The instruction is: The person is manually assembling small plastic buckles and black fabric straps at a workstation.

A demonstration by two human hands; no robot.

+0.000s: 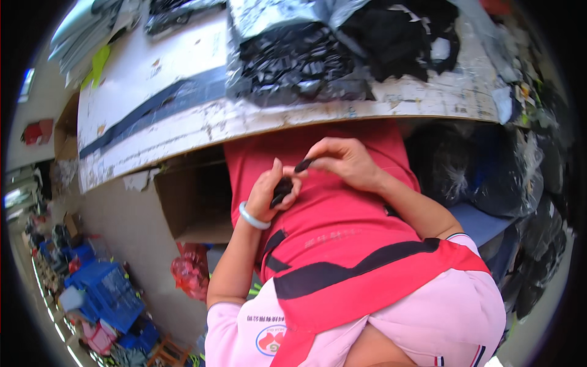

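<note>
My left hand (270,191), with a pale bangle (252,216) on its wrist, is curled around several small black pieces (282,188), fabric-like but too small to name. Between the thumb and fingers of my right hand (348,160) is one small dark piece (302,165), close to the left fingertips. Both hands are over the lap of my red apron (330,214), just below the table's near edge. On the table ahead lies a clear plastic bag with a heap of shiny black pieces (293,58).
The worn white tabletop (171,58) carries a dark strip (159,107), black cloth (400,37) and stacked grey sheets (85,37). Beneath it is an open cardboard box (189,202). A red plastic bag (191,272), blue crates (110,293) and full dark bags (483,165) stand around me.
</note>
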